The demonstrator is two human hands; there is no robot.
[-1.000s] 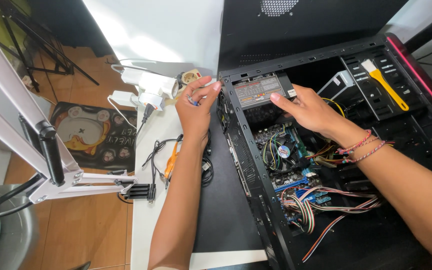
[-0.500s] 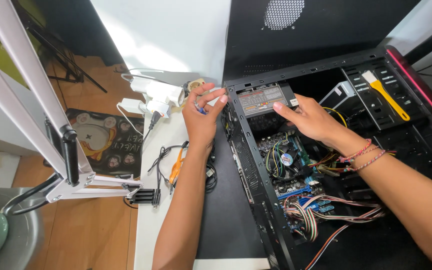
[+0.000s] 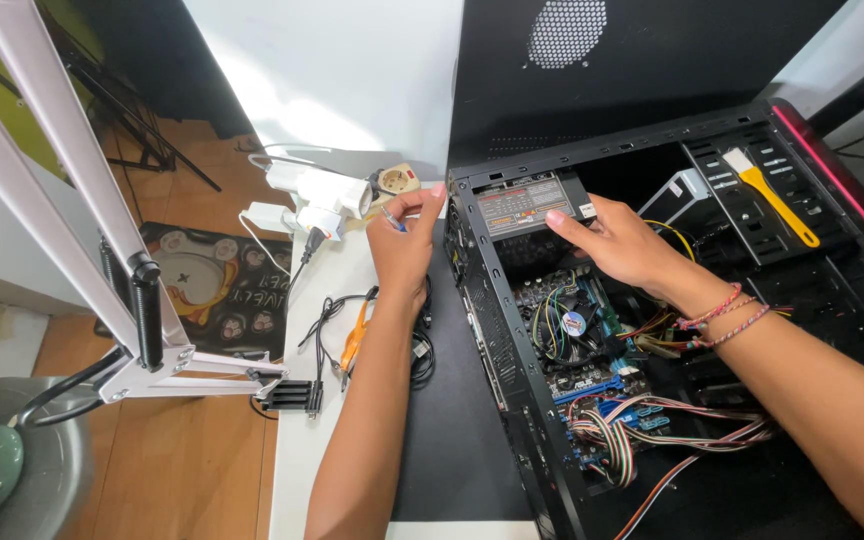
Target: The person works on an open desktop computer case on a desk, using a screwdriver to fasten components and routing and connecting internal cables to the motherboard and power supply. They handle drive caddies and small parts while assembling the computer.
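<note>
An open black computer case (image 3: pixel 472 300) lies on its side on a white desk. My left hand (image 3: pixel 404 245) is outside the case's rear wall, fingers pinched on a small blue-handled tool (image 3: pixel 393 221) pointed at the case's back edge. Inside the case, my right hand (image 3: pixel 620 243) rests on the power supply (image 3: pixel 524 203), thumb on its labelled top and fingers along its side. Below that hand sit the motherboard with its round cooler fan (image 3: pixel 572 322) and bundles of coloured cables (image 3: pixel 620 430).
A yellow-handled brush (image 3: pixel 772 198) lies on the drive bays at the case's right. White power adapters and a socket strip (image 3: pixel 324 195) sit behind my left hand. Black cables and orange-handled pliers (image 3: pixel 355 340) lie on the desk. A white lamp arm (image 3: pixel 72 190) crosses the left.
The view has shifted slightly. Both hands stay at the power supply, the left pinching the small tool at the case's rear and the right still on the unit.
</note>
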